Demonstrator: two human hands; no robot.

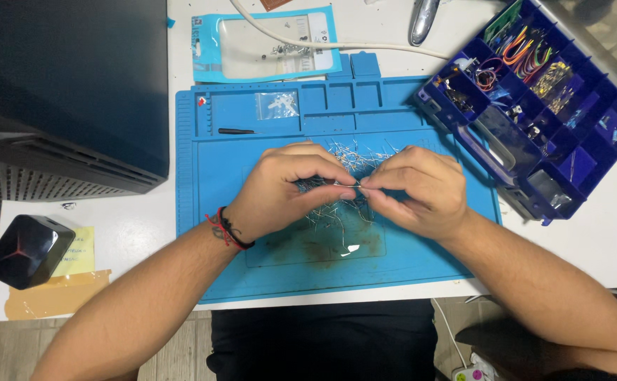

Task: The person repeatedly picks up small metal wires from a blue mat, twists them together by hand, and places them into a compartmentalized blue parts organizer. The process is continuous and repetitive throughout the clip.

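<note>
My left hand and my right hand meet over a blue work mat. Both pinch one thin metal wire lead between thumb and fingertips, the left at its left end, the right at its right end. Under and behind the hands lies a loose pile of thin metal wire pieces. A red and black cord bracelet sits on my left wrist.
A blue compartment box with small parts and coloured wires stands at the right. A black case fills the left. A small screwdriver, a clear bag, a blue pouch and a white cable lie behind the mat. A black cube sits front left.
</note>
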